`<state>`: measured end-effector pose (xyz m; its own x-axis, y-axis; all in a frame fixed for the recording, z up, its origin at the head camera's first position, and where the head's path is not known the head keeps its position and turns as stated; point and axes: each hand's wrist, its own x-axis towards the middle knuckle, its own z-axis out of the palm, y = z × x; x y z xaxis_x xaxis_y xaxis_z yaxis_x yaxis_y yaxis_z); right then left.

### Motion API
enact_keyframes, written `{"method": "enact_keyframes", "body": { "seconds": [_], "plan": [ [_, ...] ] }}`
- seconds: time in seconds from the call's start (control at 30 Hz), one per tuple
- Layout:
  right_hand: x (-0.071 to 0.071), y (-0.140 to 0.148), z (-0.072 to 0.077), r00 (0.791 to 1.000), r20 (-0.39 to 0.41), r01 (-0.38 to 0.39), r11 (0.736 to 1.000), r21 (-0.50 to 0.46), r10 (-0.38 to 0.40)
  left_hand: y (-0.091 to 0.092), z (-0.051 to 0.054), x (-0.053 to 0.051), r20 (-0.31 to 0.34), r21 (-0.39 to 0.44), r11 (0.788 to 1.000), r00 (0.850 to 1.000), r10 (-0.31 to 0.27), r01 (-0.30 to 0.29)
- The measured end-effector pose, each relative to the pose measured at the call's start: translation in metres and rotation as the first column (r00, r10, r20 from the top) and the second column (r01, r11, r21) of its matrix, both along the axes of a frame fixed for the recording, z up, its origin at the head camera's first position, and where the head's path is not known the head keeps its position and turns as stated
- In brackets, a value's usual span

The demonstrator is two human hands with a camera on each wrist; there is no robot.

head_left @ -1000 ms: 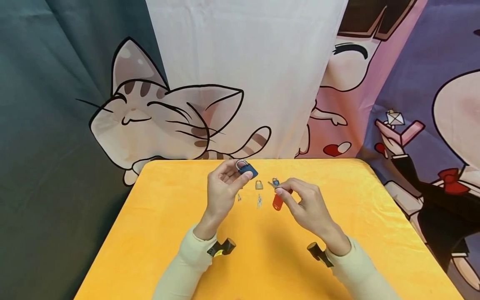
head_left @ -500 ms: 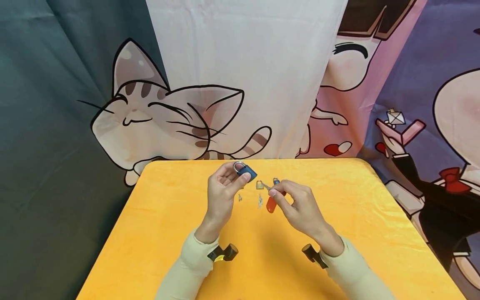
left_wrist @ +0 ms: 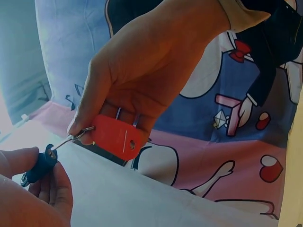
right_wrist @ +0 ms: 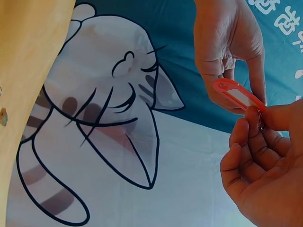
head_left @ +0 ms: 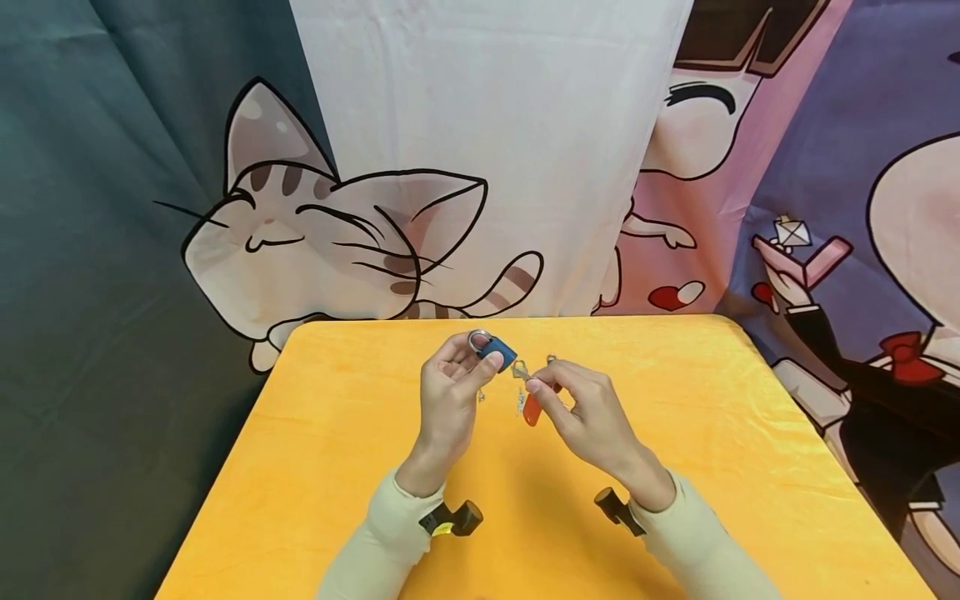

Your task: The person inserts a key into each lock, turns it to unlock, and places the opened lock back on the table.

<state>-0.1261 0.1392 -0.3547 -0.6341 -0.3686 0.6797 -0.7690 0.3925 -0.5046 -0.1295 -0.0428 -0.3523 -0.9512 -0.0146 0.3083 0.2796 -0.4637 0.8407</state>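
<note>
In the head view my left hand (head_left: 444, 408) holds a blue padlock (head_left: 498, 353) between thumb and fingers, its silver shackle up to the left. My right hand (head_left: 588, 410) pinches a silver key (left_wrist: 65, 143) that points at the padlock's underside. A red key tag (head_left: 532, 410) hangs from the key below the fingers. Seen from the left wrist, the key's tip is at the keyhole face of the padlock; whether it is inside I cannot tell. From the right wrist, the tag (left_wrist: 116, 137) side faces the camera and the padlock is hidden.
Both hands are above a yellow-covered table (head_left: 315, 450). Small silver keys (head_left: 520, 403) and another small key (head_left: 481, 396) lie beneath them. Another padlock's shackle (head_left: 552, 358) shows behind the right hand. A cartoon-printed curtain (head_left: 420, 100) hangs at the back.
My right hand has moved left with the key and red tag, up to the padlock. The left hand has shifted slightly down and right, still gripping the padlock.
</note>
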Motion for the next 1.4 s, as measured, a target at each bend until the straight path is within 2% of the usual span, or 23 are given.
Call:
{"method": "enact_keyframes", "body": {
  "seconds": [0.47,0.93,1.17,1.4],
  "plan": [
    [-0.001,-0.001,-0.001,1.000,0.001,-0.024,1.000,-0.019,0.024,0.005,-0.001,0.005,-0.016,0.007,1.000,1.000,-0.009,0.009],
    [0.001,0.000,-0.002,1.000,0.003,0.012,1.000,-0.017,-0.011,0.011,-0.007,0.006,-0.044,-0.035,0.997,0.997,0.070,-0.071],
    [0.001,-0.001,-0.001,1.000,0.016,-0.008,0.999,-0.042,0.009,0.019,-0.011,0.009,-0.050,-0.048,0.999,0.999,0.002,-0.004],
    [0.001,-0.001,-0.001,1.000,0.008,-0.009,0.998,-0.056,0.009,0.019,-0.010,0.010,-0.027,-0.045,0.999,1.000,-0.015,0.014]
  ]
}}
